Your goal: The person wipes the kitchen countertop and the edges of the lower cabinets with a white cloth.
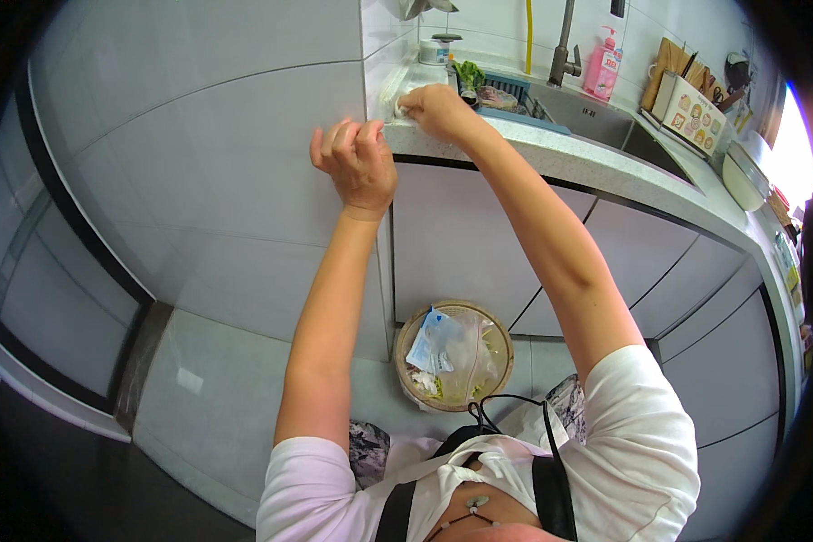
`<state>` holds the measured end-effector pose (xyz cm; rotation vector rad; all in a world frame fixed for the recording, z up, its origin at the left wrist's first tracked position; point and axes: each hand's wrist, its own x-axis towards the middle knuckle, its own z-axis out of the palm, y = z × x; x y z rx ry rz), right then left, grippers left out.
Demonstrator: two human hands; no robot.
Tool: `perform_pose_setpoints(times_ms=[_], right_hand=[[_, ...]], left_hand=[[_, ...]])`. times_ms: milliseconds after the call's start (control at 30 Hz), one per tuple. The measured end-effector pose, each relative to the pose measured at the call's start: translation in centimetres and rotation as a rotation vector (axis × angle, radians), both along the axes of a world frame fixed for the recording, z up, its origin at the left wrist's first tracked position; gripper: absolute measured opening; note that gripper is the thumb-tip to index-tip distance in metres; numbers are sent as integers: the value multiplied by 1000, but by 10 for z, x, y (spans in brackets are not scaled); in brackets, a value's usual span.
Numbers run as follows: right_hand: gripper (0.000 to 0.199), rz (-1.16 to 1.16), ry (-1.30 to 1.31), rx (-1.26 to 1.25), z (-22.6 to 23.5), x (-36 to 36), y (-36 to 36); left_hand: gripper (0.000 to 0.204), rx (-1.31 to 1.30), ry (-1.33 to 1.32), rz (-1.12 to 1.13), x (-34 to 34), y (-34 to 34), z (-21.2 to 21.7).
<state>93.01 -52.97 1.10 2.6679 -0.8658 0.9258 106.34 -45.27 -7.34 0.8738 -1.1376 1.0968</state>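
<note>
My right hand (441, 110) reaches over the left end of the speckled white counter (551, 155), its fingers closed on a small white thing (401, 108) that may be a cloth or tissue. Beside it, my left hand (359, 172) is raised in front of the wall corner at the counter's edge. Its fingers are curled in, and whatever they may hold is hidden. Just beyond my right hand, leafy greens (468, 76) and a packed food item (497, 97) sit at a blue-grey drain tray (537, 120).
A steel sink (587, 113) with a tap (564, 63) lies right of the tray, with a pink soap bottle (602, 68) behind. A utensil holder (691, 113) and bowls (743, 176) stand farther right. Below is a round waste bin (509, 361); a tiled wall (217, 135) bounds the left.
</note>
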Motion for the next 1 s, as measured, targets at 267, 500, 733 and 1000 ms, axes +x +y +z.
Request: perform_pose_setpoints(times_ms=[267, 500, 733, 1000], right_hand=[[10, -91, -4, -87, 5, 5, 17], [9, -28, -70, -64, -1, 5, 6], [15, 266, -217, -170, -13, -4, 54], [16, 11, -595, 98, -1, 17, 19]], left_hand=[[26, 3, -6, -3, 3, 5, 0], [30, -14, 21, 5, -1, 3, -1], [27, -59, 29, -1, 9, -1, -2], [26, -34, 9, -42, -2, 1, -2]])
